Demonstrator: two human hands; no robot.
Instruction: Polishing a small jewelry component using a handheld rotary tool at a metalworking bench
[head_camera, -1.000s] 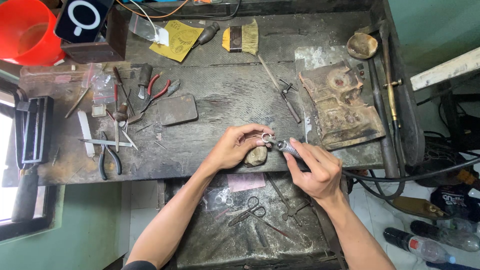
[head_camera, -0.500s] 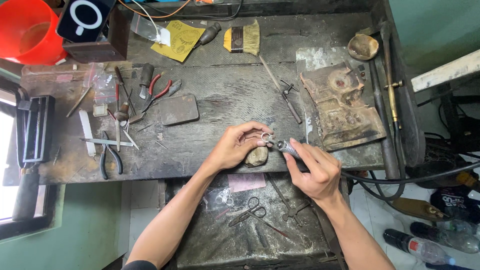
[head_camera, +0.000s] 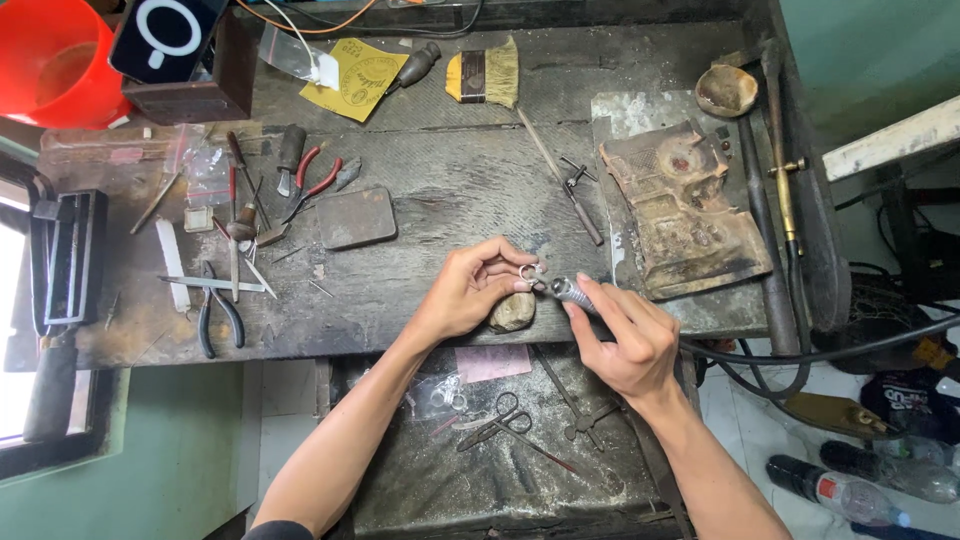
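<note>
Ring (head_camera: 529, 273), small and silvery, pinched in left hand (head_camera: 470, 290) fingers (head_camera: 510, 268)

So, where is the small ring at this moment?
In the head view, the ring is near the middle of the bench's front edge, pinched in the left hand fingertips, just above a wooden peg and left of the right hand's handpiece.

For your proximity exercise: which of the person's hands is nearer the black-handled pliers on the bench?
Left. The left hand lies right of the pliers; the right hand is farther right.
</note>
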